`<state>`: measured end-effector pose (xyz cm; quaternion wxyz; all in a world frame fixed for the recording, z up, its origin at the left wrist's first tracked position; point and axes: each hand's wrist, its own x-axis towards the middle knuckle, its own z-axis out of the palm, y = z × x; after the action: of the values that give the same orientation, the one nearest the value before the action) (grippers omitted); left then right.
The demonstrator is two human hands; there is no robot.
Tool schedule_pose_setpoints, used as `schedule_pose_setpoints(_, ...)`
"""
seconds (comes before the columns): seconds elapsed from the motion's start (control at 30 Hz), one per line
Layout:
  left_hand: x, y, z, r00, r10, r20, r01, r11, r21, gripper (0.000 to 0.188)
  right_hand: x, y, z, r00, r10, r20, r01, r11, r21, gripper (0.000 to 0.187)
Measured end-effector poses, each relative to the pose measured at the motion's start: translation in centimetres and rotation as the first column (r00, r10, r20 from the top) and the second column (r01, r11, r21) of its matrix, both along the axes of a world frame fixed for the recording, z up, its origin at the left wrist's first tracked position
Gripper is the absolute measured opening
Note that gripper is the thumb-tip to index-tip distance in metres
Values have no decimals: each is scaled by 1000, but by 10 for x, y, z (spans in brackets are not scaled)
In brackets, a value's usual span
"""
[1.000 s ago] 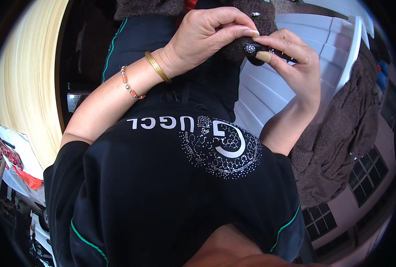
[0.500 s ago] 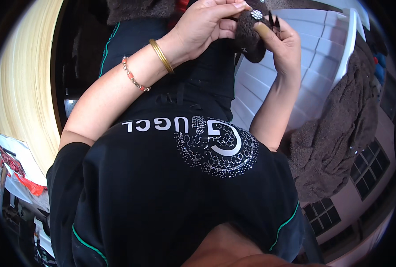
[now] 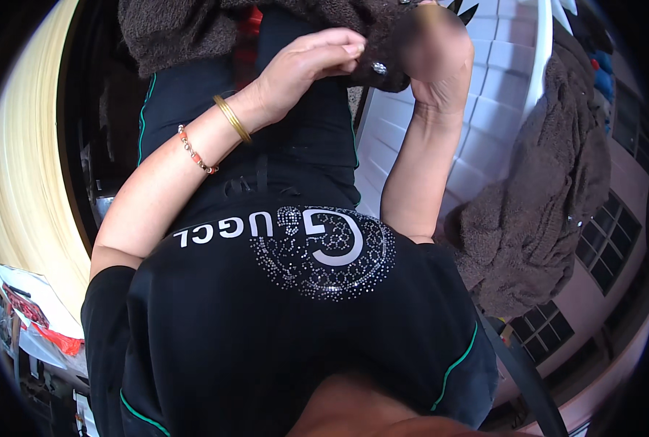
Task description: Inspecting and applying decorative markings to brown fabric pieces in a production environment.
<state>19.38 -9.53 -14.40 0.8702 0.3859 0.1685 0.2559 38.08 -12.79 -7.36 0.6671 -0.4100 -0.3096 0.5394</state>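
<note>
At the top of the head view, dark brown fluffy fabric point(image 3: 182, 36) lies across my knees and runs between my hands. A shiny silver ornament point(image 3: 378, 68) sits on its lower edge. My left hand point(image 3: 306, 65), with a gold bangle and a beaded bracelet on the arm, has thumb and fingers pressed together just left of the fabric; whatever they pinch is too small to make out. Close by on the right, my right hand point(image 3: 441, 54) is closed at the fabric and partly smeared. Black pointed scissors point(image 3: 466, 13) stick out above it; their handles are hidden.
A white plastic bin point(image 3: 477, 80) stands to my right. More brown fluffy fabric point(image 3: 550, 182) hangs over its side. On the left is a pale wood-grained tabletop point(image 3: 26, 138), with a white and red package point(image 3: 33, 306) behind it. Dark windows point(image 3: 608, 240) appear at the far right.
My left hand has moved left, away from the fabric edge it was pinching. The right hand has turned and shifted slightly upward. More brown fabric now shows over my knees.
</note>
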Motion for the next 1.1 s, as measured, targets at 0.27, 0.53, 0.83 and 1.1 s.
schedule_pose_setpoints(0.27,-17,-5,19,995,-44,-91,59,984,170,30,10,-5,8,998,-59,12,60,991,-118,19)
schedule_pose_setpoints(0.53,-27,-8,41,996,82,-23,-74,966,247,36,16,-9,6,979,-133,155,158,975,-156,20)
schedule_pose_setpoints(0.83,-25,-10,47,993,88,-81,-63,960,272,47,18,-13,6,981,-132,139,155,973,-170,19)
schedule_pose_setpoints(1.1,-19,-16,49,966,260,0,-235,873,428,59,20,-17,3,970,-189,153,215,960,-179,17)
